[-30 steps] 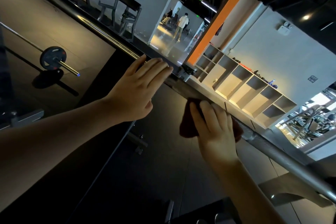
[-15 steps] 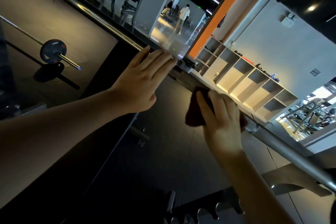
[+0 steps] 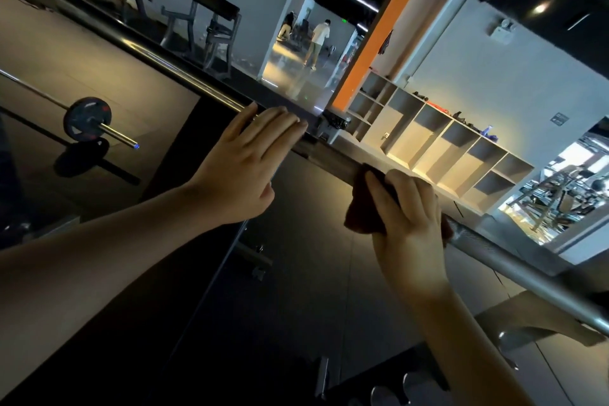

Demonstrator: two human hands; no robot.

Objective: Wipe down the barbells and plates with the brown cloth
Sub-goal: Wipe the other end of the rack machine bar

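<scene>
A long steel barbell runs diagonally from upper left to lower right, raised in front of me. My right hand presses the brown cloth around the bar's knurled middle part. My left hand lies flat on the bar further left, fingers straight and together, holding nothing. A second barbell with a dark plate on its end lies on the floor at the left.
A black bench pad sits below the bar. White cubby shelves line the far wall beside an orange column. Gym machines stand at the back; people are in the far doorway. A rack arm is at lower right.
My right hand and the cloth have slid a little to the right and down along the bar. My left hand has stayed flat on the bar.
</scene>
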